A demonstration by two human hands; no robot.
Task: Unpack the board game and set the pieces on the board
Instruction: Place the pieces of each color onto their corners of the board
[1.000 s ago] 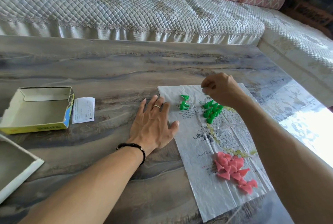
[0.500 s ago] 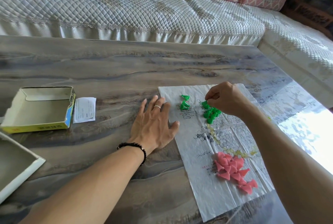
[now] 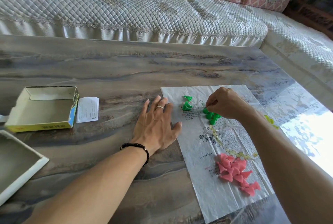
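Observation:
A thin plastic game board (image 3: 201,175) printed with a hexagon grid lies flat on the table. My left hand (image 3: 156,126) rests flat, fingers spread, on the board's left edge. My right hand (image 3: 225,104) hovers over a cluster of green cone pieces (image 3: 211,116), fingertips pinching one at the cluster's top. A few more green pieces (image 3: 187,104) lie apart near the board's far left corner. A heap of several pink cone pieces (image 3: 236,173) sits near the board's front. Some yellow-green pieces (image 3: 270,121) peek out behind my right forearm.
The opened game box tray (image 3: 41,110) with a yellow side stands at the left, a white paper slip (image 3: 88,109) beside it. A second box half (image 3: 16,166) lies at the front left. A quilted sofa (image 3: 126,7) borders the table's far and right sides.
My right hand has dropped from above the board down onto the green cluster and pinched a piece. My left hand has stayed flat on the board's edge.

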